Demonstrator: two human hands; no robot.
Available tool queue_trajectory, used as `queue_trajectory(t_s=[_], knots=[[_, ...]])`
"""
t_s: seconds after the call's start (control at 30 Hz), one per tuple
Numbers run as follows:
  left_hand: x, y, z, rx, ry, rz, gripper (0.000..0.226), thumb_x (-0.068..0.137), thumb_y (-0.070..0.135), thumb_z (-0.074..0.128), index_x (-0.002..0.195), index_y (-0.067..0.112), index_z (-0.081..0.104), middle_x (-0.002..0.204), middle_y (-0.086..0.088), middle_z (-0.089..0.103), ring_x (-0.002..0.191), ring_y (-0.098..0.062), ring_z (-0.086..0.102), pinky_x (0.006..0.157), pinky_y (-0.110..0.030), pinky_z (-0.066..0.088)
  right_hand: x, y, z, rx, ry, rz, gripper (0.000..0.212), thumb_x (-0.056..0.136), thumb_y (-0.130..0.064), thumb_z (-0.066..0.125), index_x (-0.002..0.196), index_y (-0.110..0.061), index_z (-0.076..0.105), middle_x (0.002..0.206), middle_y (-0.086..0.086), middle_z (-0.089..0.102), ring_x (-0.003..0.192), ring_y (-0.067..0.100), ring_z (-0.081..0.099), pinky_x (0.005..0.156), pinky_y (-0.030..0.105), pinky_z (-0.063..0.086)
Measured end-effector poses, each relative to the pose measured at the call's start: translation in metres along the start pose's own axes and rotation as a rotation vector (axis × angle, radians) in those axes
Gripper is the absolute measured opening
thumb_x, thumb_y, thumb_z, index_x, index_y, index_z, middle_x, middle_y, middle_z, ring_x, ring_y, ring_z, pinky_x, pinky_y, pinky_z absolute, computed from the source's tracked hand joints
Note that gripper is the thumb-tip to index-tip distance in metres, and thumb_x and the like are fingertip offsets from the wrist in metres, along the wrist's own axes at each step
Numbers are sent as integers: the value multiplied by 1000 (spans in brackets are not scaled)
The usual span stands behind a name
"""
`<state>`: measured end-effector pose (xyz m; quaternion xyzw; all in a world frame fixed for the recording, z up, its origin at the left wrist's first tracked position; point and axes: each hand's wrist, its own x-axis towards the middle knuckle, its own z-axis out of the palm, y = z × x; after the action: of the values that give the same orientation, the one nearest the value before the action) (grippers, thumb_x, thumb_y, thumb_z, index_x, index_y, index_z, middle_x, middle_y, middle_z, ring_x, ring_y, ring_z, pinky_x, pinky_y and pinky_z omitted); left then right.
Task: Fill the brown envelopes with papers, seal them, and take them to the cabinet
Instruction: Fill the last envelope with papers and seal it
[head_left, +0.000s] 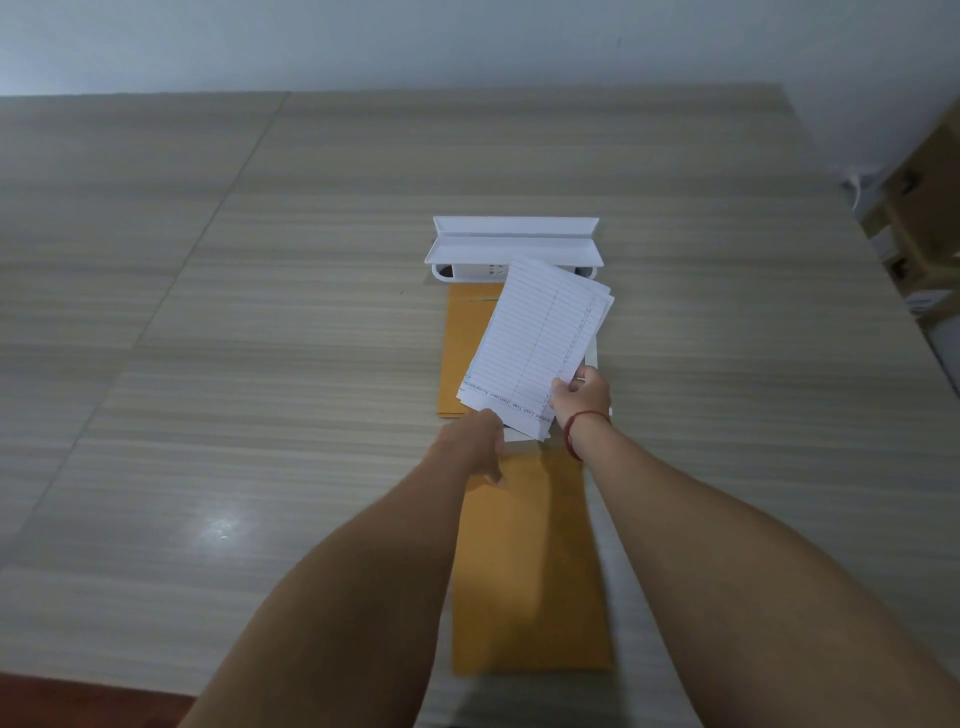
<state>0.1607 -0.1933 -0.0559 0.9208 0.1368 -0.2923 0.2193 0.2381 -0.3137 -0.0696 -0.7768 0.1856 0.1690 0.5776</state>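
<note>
A brown envelope (524, 571) lies lengthwise on the wooden table (260, 312) between my forearms. My right hand (582, 397) pinches the near corner of a sheaf of lined white papers (540, 343), lifted and tilted above the table. My left hand (480, 441) sits at the far, open end of the near envelope, its fingers hidden under the papers. Farther off lies a stack of brown envelopes (465, 353), partly covered by the papers.
A white plastic tray stand (514, 249) sits just beyond the envelope stack. Cardboard boxes (919, 208) stand off the table's right edge. A pale wall runs behind the table.
</note>
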Motion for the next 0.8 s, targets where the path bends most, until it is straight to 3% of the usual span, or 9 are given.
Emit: queue_trajectory(t_s=[0.13, 0.27, 0.33, 0.43, 0.53, 0.67, 0.8], knots=[[1, -3, 4, -65, 3, 16, 36, 65, 13, 85, 91, 15, 61, 91, 3, 53, 84, -20, 54, 74, -31, 46, -2, 1, -5, 31, -16, 1, 22, 95, -7, 51, 116, -8, 56, 96, 6, 63, 89, 24, 64, 77, 29, 51], [5, -8, 4, -119, 57, 35, 23, 71, 13, 80, 81, 16, 59, 89, 0, 57, 82, -18, 55, 72, -30, 48, -4, 6, -11, 22, -60, -9, 23, 95, -8, 51, 117, -7, 56, 85, 4, 63, 80, 20, 62, 58, 19, 46], [7, -9, 2, -146, 78, 48, 19, 76, 11, 75, 74, 16, 57, 83, -1, 57, 79, -18, 54, 69, -28, 46, -5, 5, -14, 7, -82, -27, 21, 94, -9, 51, 115, -7, 56, 82, 4, 64, 77, 19, 62, 57, 19, 45], [11, -10, -1, -207, 122, 48, 17, 82, 10, 70, 71, 16, 59, 84, 0, 58, 80, -16, 54, 73, -27, 47, -4, 5, -19, -44, -120, -80, 12, 94, -9, 51, 104, -11, 56, 97, 8, 70, 84, 23, 67, 69, 26, 53], [14, -11, -1, -232, 172, 36, 3, 85, 10, 67, 84, 7, 68, 98, -6, 64, 87, -17, 57, 84, -33, 53, -2, 7, -29, -113, -126, -140, 12, 93, -8, 53, 104, -13, 57, 105, 6, 68, 93, 24, 66, 85, 34, 54], [14, -7, 0, -267, 272, 35, 6, 86, 12, 64, 86, 6, 67, 105, -11, 65, 97, -26, 62, 86, -38, 53, -4, 9, -34, -301, -186, -208, 23, 92, -7, 55, 114, -7, 59, 105, 7, 65, 96, 20, 60, 80, 26, 45], [14, -3, 0, -271, 302, 70, 8, 86, 11, 62, 78, 10, 63, 99, -14, 66, 92, -28, 62, 80, -39, 53, -7, 8, -30, -487, -261, -253, 25, 87, -9, 56, 112, -12, 60, 107, 8, 67, 100, 26, 63, 89, 40, 53]])
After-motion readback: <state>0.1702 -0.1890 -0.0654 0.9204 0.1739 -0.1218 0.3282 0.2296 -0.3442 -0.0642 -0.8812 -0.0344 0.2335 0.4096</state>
